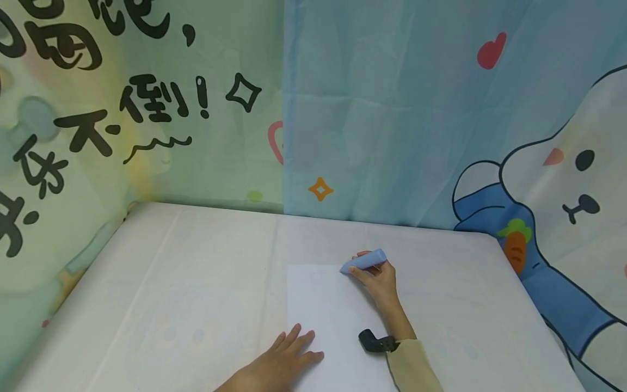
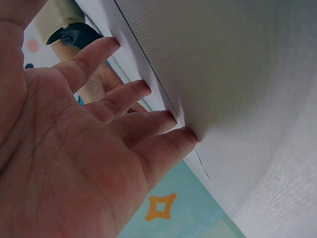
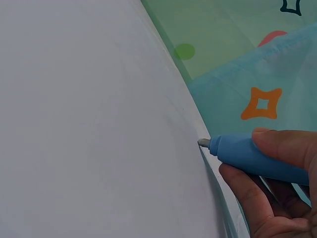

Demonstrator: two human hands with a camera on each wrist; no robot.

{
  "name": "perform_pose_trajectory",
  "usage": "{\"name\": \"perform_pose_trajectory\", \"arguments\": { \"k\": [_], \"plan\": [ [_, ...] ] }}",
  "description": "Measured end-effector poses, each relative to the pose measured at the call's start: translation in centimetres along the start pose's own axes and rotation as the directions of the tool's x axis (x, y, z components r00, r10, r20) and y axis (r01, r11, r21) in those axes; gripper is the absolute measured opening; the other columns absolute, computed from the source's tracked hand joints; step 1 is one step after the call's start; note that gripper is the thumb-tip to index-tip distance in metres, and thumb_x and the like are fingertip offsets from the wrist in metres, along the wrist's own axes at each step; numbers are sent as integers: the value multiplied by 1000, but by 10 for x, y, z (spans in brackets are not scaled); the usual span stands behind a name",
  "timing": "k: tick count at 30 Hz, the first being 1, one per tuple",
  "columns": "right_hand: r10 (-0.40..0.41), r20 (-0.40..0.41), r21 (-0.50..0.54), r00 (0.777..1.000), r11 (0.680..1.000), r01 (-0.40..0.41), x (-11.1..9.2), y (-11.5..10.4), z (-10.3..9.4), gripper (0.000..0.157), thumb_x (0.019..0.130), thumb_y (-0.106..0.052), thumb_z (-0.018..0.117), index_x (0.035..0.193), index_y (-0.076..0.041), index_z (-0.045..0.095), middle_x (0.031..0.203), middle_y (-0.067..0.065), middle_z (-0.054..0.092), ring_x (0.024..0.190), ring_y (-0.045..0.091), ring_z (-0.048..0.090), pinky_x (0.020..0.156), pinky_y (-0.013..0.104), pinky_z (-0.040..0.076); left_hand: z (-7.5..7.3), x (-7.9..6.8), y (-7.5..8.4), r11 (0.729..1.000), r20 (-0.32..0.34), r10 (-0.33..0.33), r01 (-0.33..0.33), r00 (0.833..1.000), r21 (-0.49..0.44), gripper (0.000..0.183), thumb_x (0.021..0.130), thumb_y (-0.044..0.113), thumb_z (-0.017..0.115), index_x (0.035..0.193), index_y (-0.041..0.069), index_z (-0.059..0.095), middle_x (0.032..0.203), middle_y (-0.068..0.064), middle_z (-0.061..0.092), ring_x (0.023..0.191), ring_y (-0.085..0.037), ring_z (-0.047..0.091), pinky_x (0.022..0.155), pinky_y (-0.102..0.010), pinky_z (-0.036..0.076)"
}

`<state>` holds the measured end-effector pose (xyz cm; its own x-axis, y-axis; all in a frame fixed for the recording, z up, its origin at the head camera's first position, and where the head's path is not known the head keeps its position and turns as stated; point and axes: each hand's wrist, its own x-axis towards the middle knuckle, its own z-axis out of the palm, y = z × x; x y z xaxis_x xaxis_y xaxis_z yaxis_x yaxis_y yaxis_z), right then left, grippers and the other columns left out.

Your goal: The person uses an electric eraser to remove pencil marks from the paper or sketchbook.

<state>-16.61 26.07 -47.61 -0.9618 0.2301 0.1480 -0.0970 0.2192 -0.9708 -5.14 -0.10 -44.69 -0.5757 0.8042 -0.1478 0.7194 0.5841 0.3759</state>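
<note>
In the head view a sheet of white paper point(image 1: 323, 321) lies on the white-covered table. My right hand point(image 1: 376, 276) pinches a thick blue marker point(image 1: 364, 261) between thumb and fingers near the sheet's far right corner. The right wrist view shows the marker's short greyish tip point(image 3: 203, 143) at the white surface. At the sheet's left edge, my left hand point(image 1: 289, 356) rests with its fingers spread. From the left wrist, the palm and straight fingers point(image 2: 166, 144) are seen, fingertips at the paper's edge.
The white table cover point(image 1: 206, 283) stretches around the sheet. A printed curtain point(image 1: 382, 125) with a cartoon animal hangs behind and beside the table. A black strap device point(image 1: 376, 342) sits on the right wrist by a beige sleeve point(image 1: 415, 363).
</note>
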Motion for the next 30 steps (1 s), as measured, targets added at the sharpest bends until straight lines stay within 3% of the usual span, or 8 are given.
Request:
{"name": "perform_pose_trajectory", "arguments": {
  "k": [9, 30],
  "plan": [
    [60, 2, -62, 998, 996, -60, -2, -1, 0, 38, 75, -1, 74, 109, 3, 58, 111, 26, 63, 82, -5, 60, 77, 10, 46, 0, 0, 1, 1000, 5, -3, 3, 1000, 11, 78, 76, 60, 62, 138, 18, 41, 149, -15, 32, 137, -40, 27, 104, -52, 35],
    [-6, 14, -26, 1000, 1000, 7, -1, 2, 0, 38, 74, 0, 75, 108, 5, 58, 108, 27, 63, 83, -4, 62, 78, 11, 48, -2, 0, 3, 999, 22, -24, 25, 999, -44, 78, 76, 58, 64, 139, 19, 40, 150, -15, 30, 138, -41, 24, 105, -54, 32]
  ]
}}
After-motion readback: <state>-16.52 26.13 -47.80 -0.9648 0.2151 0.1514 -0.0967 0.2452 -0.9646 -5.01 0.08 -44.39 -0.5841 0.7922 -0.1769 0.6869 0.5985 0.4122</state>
